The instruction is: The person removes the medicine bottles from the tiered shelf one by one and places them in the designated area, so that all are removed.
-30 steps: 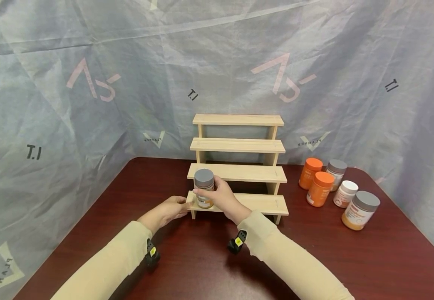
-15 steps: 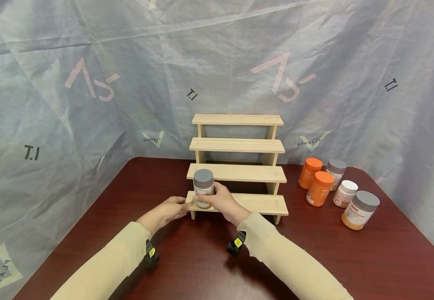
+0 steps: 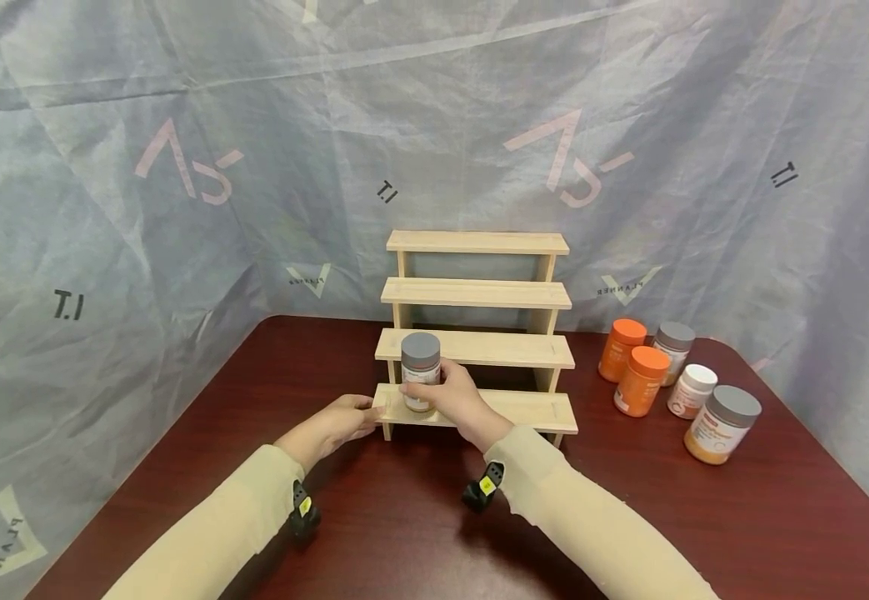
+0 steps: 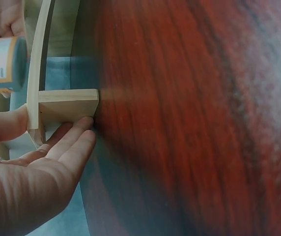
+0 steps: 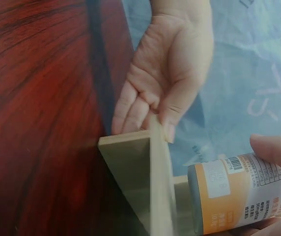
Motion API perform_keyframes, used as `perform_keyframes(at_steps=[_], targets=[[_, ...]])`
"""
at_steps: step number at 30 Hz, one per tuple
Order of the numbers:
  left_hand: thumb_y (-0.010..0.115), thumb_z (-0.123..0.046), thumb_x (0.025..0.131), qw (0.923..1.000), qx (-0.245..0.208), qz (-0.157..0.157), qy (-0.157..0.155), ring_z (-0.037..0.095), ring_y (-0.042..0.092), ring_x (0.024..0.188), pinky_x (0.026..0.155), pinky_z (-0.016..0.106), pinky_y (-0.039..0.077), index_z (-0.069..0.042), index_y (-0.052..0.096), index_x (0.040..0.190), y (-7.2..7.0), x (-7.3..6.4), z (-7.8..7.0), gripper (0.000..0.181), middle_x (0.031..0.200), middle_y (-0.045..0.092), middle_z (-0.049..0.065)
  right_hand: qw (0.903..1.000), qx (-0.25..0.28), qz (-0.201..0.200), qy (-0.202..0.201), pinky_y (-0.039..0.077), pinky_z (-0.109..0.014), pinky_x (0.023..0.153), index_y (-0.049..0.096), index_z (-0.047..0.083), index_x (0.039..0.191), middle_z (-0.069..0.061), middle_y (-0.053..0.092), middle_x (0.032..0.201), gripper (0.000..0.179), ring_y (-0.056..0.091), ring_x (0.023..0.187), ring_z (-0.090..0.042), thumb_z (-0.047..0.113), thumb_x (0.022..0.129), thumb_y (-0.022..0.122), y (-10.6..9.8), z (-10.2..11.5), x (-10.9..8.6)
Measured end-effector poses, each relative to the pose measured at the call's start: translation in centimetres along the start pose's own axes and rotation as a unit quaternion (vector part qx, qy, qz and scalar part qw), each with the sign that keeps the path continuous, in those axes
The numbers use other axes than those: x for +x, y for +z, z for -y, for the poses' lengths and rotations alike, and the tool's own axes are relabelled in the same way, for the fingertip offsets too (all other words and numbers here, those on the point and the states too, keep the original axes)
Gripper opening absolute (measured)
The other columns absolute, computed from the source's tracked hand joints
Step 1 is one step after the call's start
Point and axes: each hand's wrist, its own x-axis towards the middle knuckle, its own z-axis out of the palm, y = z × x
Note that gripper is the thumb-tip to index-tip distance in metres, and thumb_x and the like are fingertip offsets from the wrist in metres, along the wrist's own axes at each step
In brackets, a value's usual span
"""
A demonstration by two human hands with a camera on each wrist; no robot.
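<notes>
My right hand (image 3: 466, 404) grips a grey-lidded supplement jar (image 3: 421, 353) with a white and orange label. The jar is upright over the left part of the lowest step of a pale wooden tiered shelf (image 3: 512, 407). A small gap shows between the jar's base (image 5: 195, 196) and the board in the right wrist view. My left hand (image 3: 332, 427) pinches the left end of that lowest step. In the left wrist view, its thumb lies on the board (image 4: 34, 93) and its fingers (image 4: 76, 140) lie against the side panel (image 4: 69, 104).
At the right of the dark red table (image 3: 374, 533) stand two orange jars (image 3: 638, 381) (image 3: 621, 350), a small white-capped bottle (image 3: 692, 390) and two more grey-lidded jars (image 3: 722, 423) (image 3: 672, 352). A grey printed sheet (image 3: 464, 150) hangs behind the shelf.
My right hand has moved the jar slightly right and up over the lowest step. My left hand stays on the shelf's left end.
</notes>
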Motion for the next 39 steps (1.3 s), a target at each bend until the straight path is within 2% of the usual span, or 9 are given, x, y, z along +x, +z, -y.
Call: perform_keyframes(at_steps=[5, 16, 22, 31, 39], targets=[[0.046, -0.009, 0.102, 1.0, 0.001, 0.001, 0.003, 0.044, 0.042, 0.133, 0.113, 0.047, 0.039, 0.018, 0.029, 0.14, -0.1, 0.2, -0.1, 0.05, 0.134, 0.048, 0.035, 0.9998, -0.011, -0.004, -0.017, 0.047, -0.044, 0.105, 0.058, 0.008, 0.128, -0.009, 0.063, 0.125, 0.051, 0.057, 0.119, -0.025, 0.021, 0.082, 0.078, -0.9, 0.5, -0.3], [0.047, -0.01, 0.102, 1.0, 0.001, -0.001, -0.002, 0.042, 0.044, 0.132, 0.112, 0.046, 0.04, 0.016, 0.03, 0.141, 0.2, 0.6, -0.1, 0.05, 0.134, 0.049, 0.033, 0.9998, -0.009, -0.005, -0.018, 0.045, -0.044, 0.105, 0.058, 0.01, 0.128, -0.008, 0.062, 0.126, 0.052, 0.056, 0.12, -0.024, 0.021, 0.082, 0.079, -3.0, 0.1, -1.0], [0.047, -0.011, 0.102, 1.0, 0.004, -0.002, -0.001, 0.041, 0.044, 0.133, 0.113, 0.045, 0.039, 0.015, 0.032, 0.141, 0.3, 0.6, -0.2, 0.049, 0.136, 0.049, 0.032, 0.9999, -0.011, 0.001, -0.01, 0.044, -0.045, 0.107, 0.055, 0.01, 0.132, -0.011, 0.059, 0.131, 0.055, 0.054, 0.123, -0.027, 0.023, 0.083, 0.078, -5.2, 0.1, -1.6], [0.046, -0.011, 0.103, 1.0, 0.003, 0.005, 0.001, 0.043, 0.041, 0.134, 0.114, 0.047, 0.037, 0.016, 0.027, 0.142, -0.2, 0.5, 0.2, 0.052, 0.138, 0.045, 0.035, 0.9989, -0.038, -0.026, -0.002, 0.043, -0.044, 0.107, 0.052, 0.009, 0.134, -0.013, 0.056, 0.133, 0.058, 0.052, 0.125, -0.028, 0.026, 0.084, 0.077, -8.5, -0.4, -2.8], [0.046, -0.011, 0.103, 0.9999, 0.004, 0.009, -0.002, 0.043, 0.04, 0.134, 0.114, 0.047, 0.037, 0.017, 0.025, 0.143, -0.1, 0.4, 0.3, 0.053, 0.138, 0.045, 0.034, 0.9962, -0.064, -0.053, 0.027, 0.04, -0.044, 0.11, 0.052, 0.01, 0.135, -0.012, 0.056, 0.135, 0.062, 0.05, 0.126, -0.028, 0.027, 0.082, 0.079, -11.2, -1.6, -4.2]])
